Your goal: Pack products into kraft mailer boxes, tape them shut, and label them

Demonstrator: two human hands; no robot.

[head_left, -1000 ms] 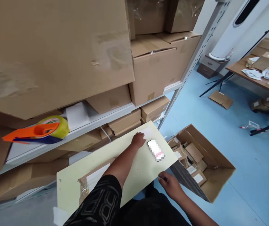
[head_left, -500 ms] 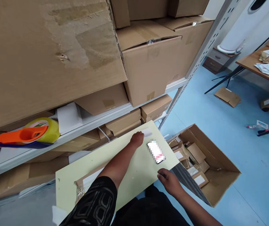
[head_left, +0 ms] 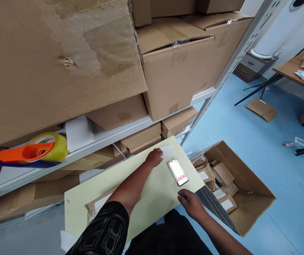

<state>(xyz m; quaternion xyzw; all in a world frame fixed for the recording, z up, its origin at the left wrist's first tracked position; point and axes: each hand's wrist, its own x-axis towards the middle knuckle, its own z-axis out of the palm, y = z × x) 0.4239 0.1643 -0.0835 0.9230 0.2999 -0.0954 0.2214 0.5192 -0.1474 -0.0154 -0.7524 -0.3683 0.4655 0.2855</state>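
My left hand (head_left: 154,158) reaches across a pale yellow tabletop (head_left: 154,202). Its bent fingers are closed at the left edge of a white paper slip (head_left: 168,151) lying near the far corner. A phone (head_left: 178,173) with a lit, blurred screen lies face up just right of that hand. My right hand (head_left: 191,204) hovers by the table's near right edge, below the phone. Its fingers curl loosely with the thumb apart, and I see nothing held there. Under my left forearm lies a cardboard parcel (head_left: 90,209) with a white label and clear tape, partly hidden.
An open carton (head_left: 250,205) with several small labelled boxes stands right of the table. Shelving with large cardboard boxes (head_left: 178,72) rises along the far side. An orange tape dispenser (head_left: 21,153) with yellow tape rests on the shelf. A brown desk (head_left: 287,71) stands far right.
The view has shifted slightly. My left hand has moved a little left relative to the white slip, and more of the slip shows. My right hand and the phone stay about where they were.
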